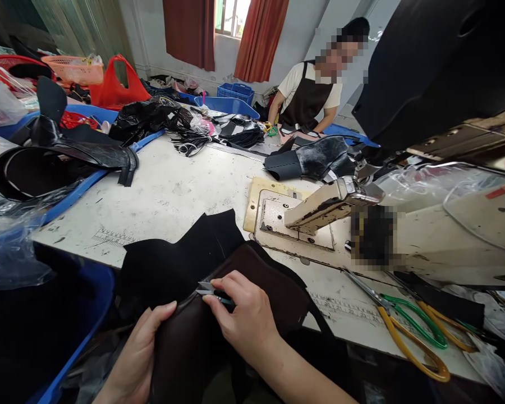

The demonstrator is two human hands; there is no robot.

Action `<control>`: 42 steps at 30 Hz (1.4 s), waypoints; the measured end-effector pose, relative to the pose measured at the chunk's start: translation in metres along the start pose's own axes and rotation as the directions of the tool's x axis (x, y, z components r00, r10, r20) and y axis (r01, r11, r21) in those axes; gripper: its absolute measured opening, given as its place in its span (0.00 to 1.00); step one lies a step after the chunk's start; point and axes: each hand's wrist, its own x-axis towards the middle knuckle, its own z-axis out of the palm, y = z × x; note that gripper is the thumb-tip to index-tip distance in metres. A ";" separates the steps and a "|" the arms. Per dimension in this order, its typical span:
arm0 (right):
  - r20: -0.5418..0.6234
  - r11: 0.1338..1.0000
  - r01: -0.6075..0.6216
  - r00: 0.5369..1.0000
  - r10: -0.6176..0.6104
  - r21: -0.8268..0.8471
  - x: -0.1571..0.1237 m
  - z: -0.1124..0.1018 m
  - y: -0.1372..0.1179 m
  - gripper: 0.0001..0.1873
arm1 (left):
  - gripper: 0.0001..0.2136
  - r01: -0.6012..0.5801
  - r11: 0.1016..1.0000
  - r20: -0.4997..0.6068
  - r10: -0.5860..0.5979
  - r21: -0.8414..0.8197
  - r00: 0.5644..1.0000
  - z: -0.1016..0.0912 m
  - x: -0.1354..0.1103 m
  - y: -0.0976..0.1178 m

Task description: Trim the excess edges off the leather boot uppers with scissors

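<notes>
A dark brown leather piece point(202, 342) with black fabric point(180, 252) attached lies over the table's near edge in front of me. My left hand point(141, 353) grips the leather's left edge, thumb on top. My right hand point(246, 317) is closed on small thread snips point(208, 290), whose metal tips point left at the seam between leather and black fabric. The two hands are a few centimetres apart.
A sewing machine point(336, 202) stands at the right on the white table point(160, 191). Yellow-handled and green-handled scissors point(408, 331) lie near the right front edge. Black leather parts, bags and blue bins point(88, 179) crowd the left. A person in an apron point(307, 95) works at the far side.
</notes>
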 end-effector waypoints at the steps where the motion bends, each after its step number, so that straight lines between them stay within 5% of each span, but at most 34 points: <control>1: -0.001 1.000 -0.002 1.000 0.002 -0.009 0.000 0.000 0.000 0.07 | 0.05 0.003 1.000 -0.001 -0.003 -0.001 1.000 -0.001 0.001 0.000; 22: -0.048 1.000 -0.007 0.999 0.008 0.029 -0.001 0.003 -0.001 0.07 | 0.04 -0.018 1.000 0.032 0.019 -0.025 0.999 -0.002 0.006 -0.004; 31: -0.072 1.000 -0.011 0.997 0.011 -0.007 -0.002 0.007 -0.002 0.06 | 0.04 -0.072 0.997 -0.044 0.071 -0.016 0.996 0.010 -0.006 0.001; 34: -0.090 0.991 -0.046 0.994 0.058 0.128 -0.001 0.007 -0.004 0.06 | 0.03 -0.054 0.998 -0.051 0.052 -0.024 0.997 0.012 -0.006 0.000; 37: 0.008 0.876 -0.165 0.983 0.181 0.453 0.003 0.004 -0.007 0.05 | 0.03 -0.017 1.000 0.012 0.017 -0.020 1.000 0.015 -0.006 -0.002; 42: 0.283 0.369 -0.404 0.897 0.339 0.837 0.008 -0.001 -0.009 0.16 | 0.13 -0.107 0.994 0.088 0.106 0.005 0.990 0.031 -0.014 -0.003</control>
